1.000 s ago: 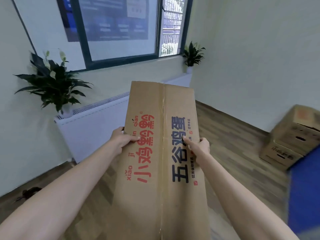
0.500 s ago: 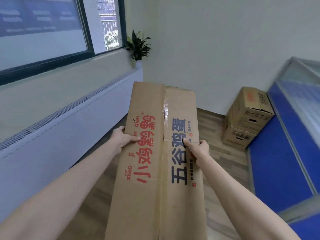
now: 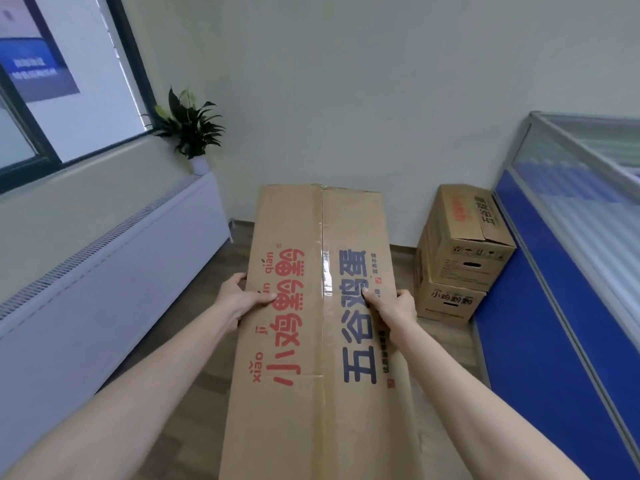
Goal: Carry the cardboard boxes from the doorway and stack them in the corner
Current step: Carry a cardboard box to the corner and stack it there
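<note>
Cardboard carried box point(image 3: 322, 341), long, taped along the centre seam, red and dark blue print on top, fills centre frame from 6 o'clock up to mid-picture. Left hand point(image 3: 239, 299) clamps the left long edge, thumb on top, fingers curled under; right hand point(image 3: 391, 306) does the same on the right edge, thumb pressed near the tape. Both grasping the box, neither released. Judgement: stiff corrugated board, dry and not slippery, arms held out fairly straight so probably light; print suggests eggs, so treat as fragile, keep level. Best hold is both long edges at mid-length with fingers underneath, as now. Stacked boxes point(image 3: 460, 254), two high, sit at 2 o'clock against the wall beside the blue partition point(image 3: 554, 306). Versus half a second ago: view has swung right, stack looks nearer and more central, plant point(image 3: 188, 128) and radiator cover point(image 3: 104, 282) shifted to 10 o'clock, grip unchanged
</note>
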